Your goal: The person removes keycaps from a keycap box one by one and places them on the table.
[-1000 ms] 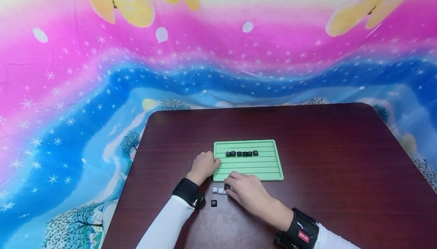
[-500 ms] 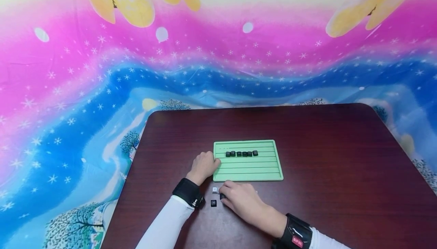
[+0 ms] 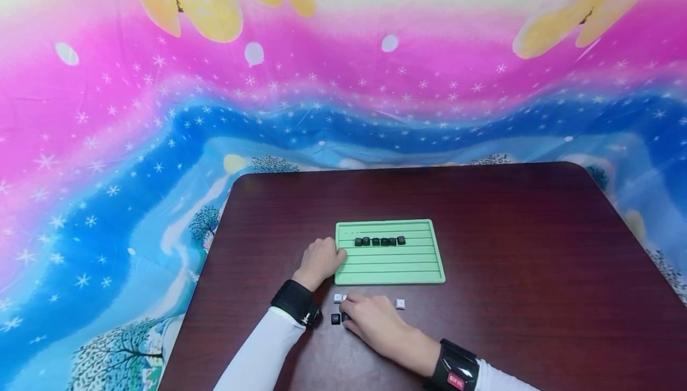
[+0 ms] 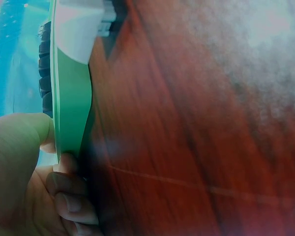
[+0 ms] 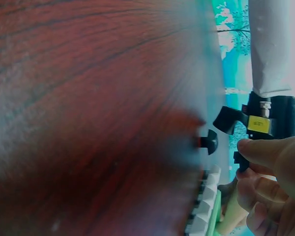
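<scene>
My left hand (image 3: 318,263) grips the left edge of a light green ridged tray (image 3: 392,269); in the left wrist view the thumb lies on its upper face and the fingers curl beneath. Several black keycaps (image 3: 376,242) stand in a row along one ridge. Just in front of the tray, my right hand (image 3: 373,322) pinches a black keycap (image 5: 240,160) between thumb and fingers, low over the table. Close to its left lies another black keycap (image 3: 335,319). A row of white keycaps (image 5: 204,206) is partly hidden behind the right hand in the head view.
One white keycap (image 3: 400,304) shows right of the right hand and another (image 3: 337,298) left of it. The dark reddish-brown table (image 3: 515,260) carries everything. A colourful patterned cloth (image 3: 343,81) hangs behind the table's far edge.
My right hand has moved towards me and slightly left with the black keycap, from the white row to near the loose black keycap. The left hand and tray stay put.
</scene>
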